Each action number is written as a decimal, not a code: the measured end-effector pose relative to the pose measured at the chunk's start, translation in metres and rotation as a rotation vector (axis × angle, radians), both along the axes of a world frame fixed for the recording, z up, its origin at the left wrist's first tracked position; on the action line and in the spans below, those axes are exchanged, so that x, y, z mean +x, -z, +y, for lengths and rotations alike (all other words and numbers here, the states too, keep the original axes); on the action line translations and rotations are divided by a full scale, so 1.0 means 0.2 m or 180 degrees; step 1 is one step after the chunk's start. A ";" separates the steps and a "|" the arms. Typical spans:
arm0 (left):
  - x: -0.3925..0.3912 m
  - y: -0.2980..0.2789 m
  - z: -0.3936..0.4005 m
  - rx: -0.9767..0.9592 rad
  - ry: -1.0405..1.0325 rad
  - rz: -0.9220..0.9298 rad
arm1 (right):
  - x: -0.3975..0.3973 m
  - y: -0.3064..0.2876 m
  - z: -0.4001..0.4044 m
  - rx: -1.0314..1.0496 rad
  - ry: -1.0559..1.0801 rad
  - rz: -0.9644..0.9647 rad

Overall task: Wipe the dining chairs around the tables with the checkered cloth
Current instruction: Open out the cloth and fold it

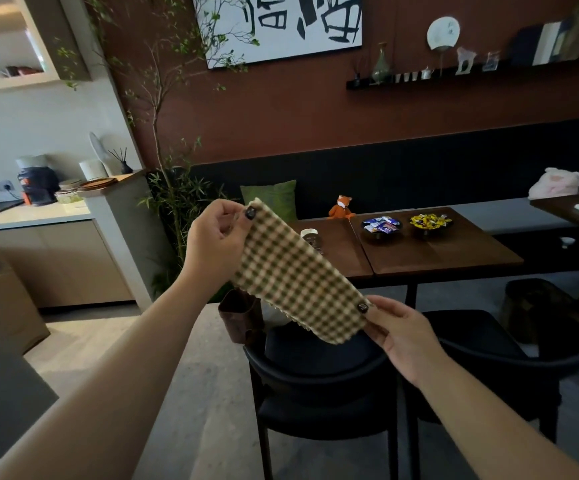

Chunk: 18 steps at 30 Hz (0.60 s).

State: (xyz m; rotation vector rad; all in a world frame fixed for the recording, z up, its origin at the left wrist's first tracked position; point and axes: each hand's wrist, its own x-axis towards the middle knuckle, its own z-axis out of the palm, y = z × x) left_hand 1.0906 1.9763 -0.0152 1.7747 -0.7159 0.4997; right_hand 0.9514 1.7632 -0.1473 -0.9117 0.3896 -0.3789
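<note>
The checkered cloth (298,271) hangs stretched above the near dining chair (319,372) — left hand (217,244) pinches its 11 o'clock corner, right hand (402,332) its 5 o'clock corner. Light, limp — it likely needs bunching.

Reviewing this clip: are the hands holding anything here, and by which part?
Yes. Both hands hold the checkered cloth, stretched between them: the left hand pinches its upper far corner, the right hand pinches the lower near corner.
</note>
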 end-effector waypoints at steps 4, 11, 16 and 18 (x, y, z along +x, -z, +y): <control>-0.01 -0.01 0.01 0.0310 0.0060 -0.0348 | -0.04 -0.09 -0.07 -0.1656 0.0050 0.0443; -0.02 0.03 0.01 -0.0050 0.0901 0.0665 | -0.08 -0.25 -0.16 -0.2597 -0.1992 0.0590; -0.03 0.07 -0.02 0.0046 0.1379 0.1199 | 0.00 -0.15 -0.02 -0.1981 -0.1883 0.0284; -0.02 0.06 -0.04 0.0192 0.1422 0.1158 | 0.03 -0.12 0.02 -0.2170 -0.1634 0.0302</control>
